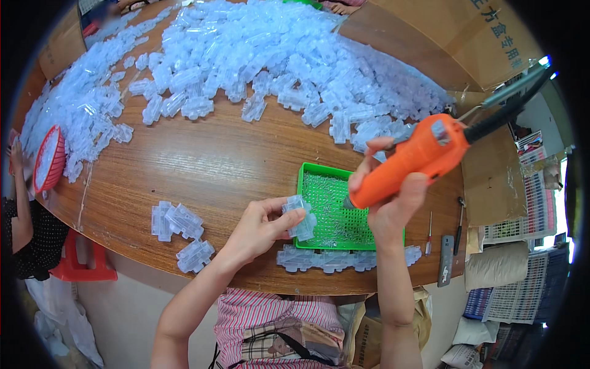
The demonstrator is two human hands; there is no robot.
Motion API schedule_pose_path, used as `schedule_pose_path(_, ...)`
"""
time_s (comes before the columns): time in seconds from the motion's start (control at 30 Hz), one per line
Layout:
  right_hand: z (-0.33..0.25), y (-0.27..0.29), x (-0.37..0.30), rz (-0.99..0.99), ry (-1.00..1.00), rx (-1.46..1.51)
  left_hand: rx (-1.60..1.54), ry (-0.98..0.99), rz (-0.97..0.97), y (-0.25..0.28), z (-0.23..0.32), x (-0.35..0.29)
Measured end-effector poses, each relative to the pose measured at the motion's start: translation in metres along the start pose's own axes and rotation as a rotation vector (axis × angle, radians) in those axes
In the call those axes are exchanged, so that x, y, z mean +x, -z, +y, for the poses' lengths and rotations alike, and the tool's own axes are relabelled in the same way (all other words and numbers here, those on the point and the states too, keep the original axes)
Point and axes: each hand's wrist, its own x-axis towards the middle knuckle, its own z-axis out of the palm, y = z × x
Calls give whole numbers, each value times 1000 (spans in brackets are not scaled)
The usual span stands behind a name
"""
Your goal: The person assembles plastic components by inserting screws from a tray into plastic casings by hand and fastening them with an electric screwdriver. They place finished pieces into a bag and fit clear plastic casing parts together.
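My left hand (261,226) pinches a clear plastic part (299,218) between thumb and fingers, at the left edge of a green basket tray (300,184) strewn with small metal screws (326,197). Wrapped round an orange electric screwdriver (409,158), my right hand (393,197) holds it tilted over the tray, its tip pointing down and left. Whether a screw sits on the tip is too blurred to tell. A row of similar clear parts (335,261) lies along the tray's near side. A few more clear parts (184,221) rest to the left of my left hand.
A large heap of clear parts (246,49) covers the far table, another (86,111) the left. Cardboard (430,37) walls the far right. A thin screwdriver (429,234) and a grey bar-shaped tool (445,261) lie at right. Another person's arm (21,203) is beside a red basket (52,160).
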Motion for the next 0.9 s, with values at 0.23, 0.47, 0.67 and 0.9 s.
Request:
schedule_pose_path(0.23, -24, -38, -11, 47, -30, 416, 90, -71, -4, 1, -1, -2)
schedule_pose_path(0.47, -10, -47, -4, 93, -123, 529, 90, -76, 24, 2, -1, -2)
schedule_pose_path(0.67, -10, -49, -8, 66, -111, 304, 109, -68, 29, 4, 0, 0)
schedule_pose_path(0.9, 7, -55, -11, 8, -82, 609, 143, -147, 43, 5, -5, 1)
